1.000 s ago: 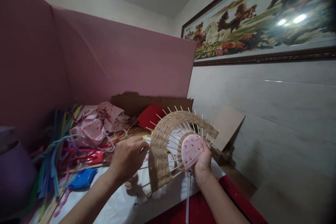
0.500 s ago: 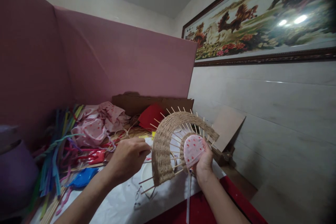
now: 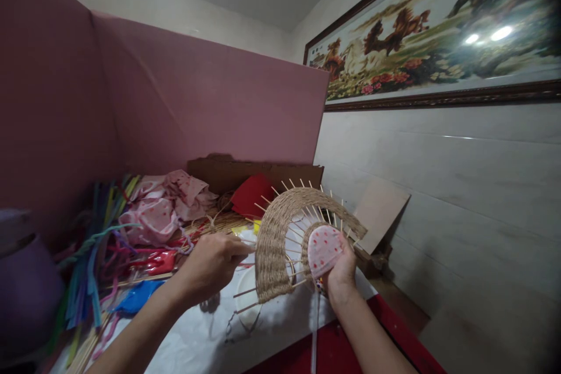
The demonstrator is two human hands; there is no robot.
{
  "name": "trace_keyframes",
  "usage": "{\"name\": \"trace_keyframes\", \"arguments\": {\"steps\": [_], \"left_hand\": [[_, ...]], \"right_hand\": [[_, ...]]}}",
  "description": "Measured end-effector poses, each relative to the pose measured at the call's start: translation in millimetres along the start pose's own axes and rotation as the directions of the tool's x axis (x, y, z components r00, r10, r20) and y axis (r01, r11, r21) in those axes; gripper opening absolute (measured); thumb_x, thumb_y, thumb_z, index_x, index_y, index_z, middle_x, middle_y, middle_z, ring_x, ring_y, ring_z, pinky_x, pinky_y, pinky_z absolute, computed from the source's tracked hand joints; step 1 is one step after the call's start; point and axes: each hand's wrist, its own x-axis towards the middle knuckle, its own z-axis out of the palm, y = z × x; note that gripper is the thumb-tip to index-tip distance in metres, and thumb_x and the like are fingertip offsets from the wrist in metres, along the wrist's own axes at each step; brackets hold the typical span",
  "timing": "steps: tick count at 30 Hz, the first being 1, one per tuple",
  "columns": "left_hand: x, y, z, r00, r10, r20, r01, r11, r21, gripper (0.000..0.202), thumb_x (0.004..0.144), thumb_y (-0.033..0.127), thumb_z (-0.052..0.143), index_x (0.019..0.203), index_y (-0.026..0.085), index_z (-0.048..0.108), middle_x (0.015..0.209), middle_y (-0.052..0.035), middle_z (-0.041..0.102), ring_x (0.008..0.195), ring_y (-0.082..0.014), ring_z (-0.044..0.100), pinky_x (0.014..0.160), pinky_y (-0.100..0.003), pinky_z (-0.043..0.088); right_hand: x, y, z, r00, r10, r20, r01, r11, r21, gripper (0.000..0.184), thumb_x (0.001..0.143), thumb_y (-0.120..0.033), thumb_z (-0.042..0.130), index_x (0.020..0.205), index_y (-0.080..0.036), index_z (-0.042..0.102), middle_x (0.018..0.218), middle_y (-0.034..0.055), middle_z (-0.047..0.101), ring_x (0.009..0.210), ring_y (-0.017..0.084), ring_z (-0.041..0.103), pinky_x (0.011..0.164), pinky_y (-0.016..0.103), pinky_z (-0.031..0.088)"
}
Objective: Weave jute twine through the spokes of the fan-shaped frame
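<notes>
Above the white-covered counter [image 3: 184,342], in the head view, the fan [image 3: 272,248] is held up and tilted, its woven band curving around a spotted disc [image 3: 323,248]. The right hand [image 3: 343,272] has its grip closed on the fan at the disc's right side. The left hand [image 3: 213,266] is at the band's left edge, fingers drawn together; whether they pinch a strand or a stick tip, I cannot tell.

Compared with a second ago, the fan has shifted a little — its lower left end sits higher and slightly farther right, leaving more of the pale dish [image 3: 248,280] visible beneath. A brown lump that stood beside that end is gone from there; a dark, blurred lump [image 3: 210,304] now shows under the left wrist, perhaps the same one. The weave itself looks no wider — so, in my judgement, this is a small adjustment at the edge, with the right hand steadying the fan, rather than visible growth of the band.
</notes>
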Motion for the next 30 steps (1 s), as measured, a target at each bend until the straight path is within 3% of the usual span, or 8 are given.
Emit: {"name": "trace_keyframes", "arguments": {"steps": [7, 16, 21, 23, 25, 28, 30], "left_hand": [[0, -15, 3.0, 0.985, -0.134, 0.113, 0.148, 0.980, -0.131, 0.034, 0.079, 0.019, 0.042, 0.103, 0.033, 0.061, 0.102, -0.0010, 0.065, 0.086, -0.0162, 0.061, 0.072, -0.027, 0.043], [-1, -22, 7.5, 0.975, -0.169, 0.142, 0.193, 0.965, -0.175, 0.029, 0.080, 0.032, 0.045, 0.105, 0.032, 0.059, 0.103, -0.0033, 0.064, 0.085, -0.0192, 0.061, 0.070, -0.030, 0.043], [-2, -28, 16.5, 0.978, -0.139, 0.157, 0.186, 0.921, -0.341, 0.030, 0.078, 0.028, 0.046, 0.105, 0.029, 0.060, 0.104, -0.0012, 0.064, 0.085, -0.0176, 0.059, 0.074, -0.029, 0.042], [-1, -31, 21.2, 0.976, -0.124, 0.178, 0.192, 0.875, -0.445, 0.030, 0.078, 0.029, 0.046, 0.103, 0.025, 0.062, 0.097, -0.0020, 0.067, 0.076, -0.0150, 0.058, 0.066, -0.026, 0.043], [0, -33, 24.6, 0.969, -0.115, 0.220, 0.218, 0.820, -0.530, 0.029, 0.078, 0.029, 0.047, 0.099, 0.020, 0.064, 0.077, -0.0019, 0.069, 0.058, -0.0106, 0.052, 0.053, -0.021, 0.038], [1, -33, 25.8, 0.945, -0.092, 0.313, 0.271, 0.755, -0.598, 0.028, 0.076, 0.035, 0.050, 0.080, 0.013, 0.067, 0.045, 0.0032, 0.051, 0.040, -0.0056, 0.034, 0.041, -0.019, 0.026], [1, -32, 24.6, 0.933, -0.070, 0.354, 0.290, 0.728, -0.621, 0.035, 0.076, 0.041, 0.049, 0.061, 0.012, 0.061, 0.040, 0.0050, 0.041, 0.038, -0.0045, 0.029, 0.040, -0.020, 0.023]], "right_hand": [[1, 1, -1, 1.000, 0.004, 0.014, -0.004, 1.000, -0.001, 0.029, 0.068, -0.041, 0.050, 0.084, -0.019, 0.058, 0.069, -0.0012, 0.066, 0.060, 0.017, 0.061, 0.058, 0.033, 0.046], [4, 1, -2, 1.000, -0.028, -0.006, 0.028, 0.999, -0.026, 0.030, 0.068, -0.043, 0.049, 0.085, -0.020, 0.057, 0.069, -0.0014, 0.066, 0.060, 0.017, 0.060, 0.058, 0.031, 0.045], [4, 2, -4, 0.999, -0.044, -0.012, 0.043, 0.998, -0.041, 0.031, 0.069, -0.043, 0.048, 0.087, -0.019, 0.057, 0.070, -0.0011, 0.066, 0.062, 0.016, 0.061, 0.061, 0.031, 0.045], [3, 3, -4, 0.999, -0.030, -0.012, 0.030, 0.999, -0.027, 0.030, 0.069, -0.042, 0.049, 0.085, -0.019, 0.058, 0.069, -0.0013, 0.065, 0.061, 0.016, 0.060, 0.060, 0.031, 0.045], [3, 3, -4, 1.000, -0.020, -0.001, 0.020, 1.000, -0.017, 0.030, 0.069, -0.042, 0.050, 0.084, -0.019, 0.058, 0.068, -0.0012, 0.065, 0.060, 0.016, 0.060, 0.059, 0.031, 0.045], [5, 4, -4, 0.999, -0.036, 0.003, 0.036, 0.999, -0.012, 0.030, 0.069, -0.043, 0.049, 0.085, -0.019, 0.059, 0.069, -0.0013, 0.066, 0.061, 0.016, 0.060, 0.059, 0.031, 0.045], [6, 4, -5, 0.999, -0.050, -0.005, 0.050, 0.999, -0.019, 0.032, 0.069, -0.044, 0.048, 0.087, -0.019, 0.059, 0.071, -0.0012, 0.066, 0.063, 0.016, 0.061, 0.061, 0.031, 0.045]]}}
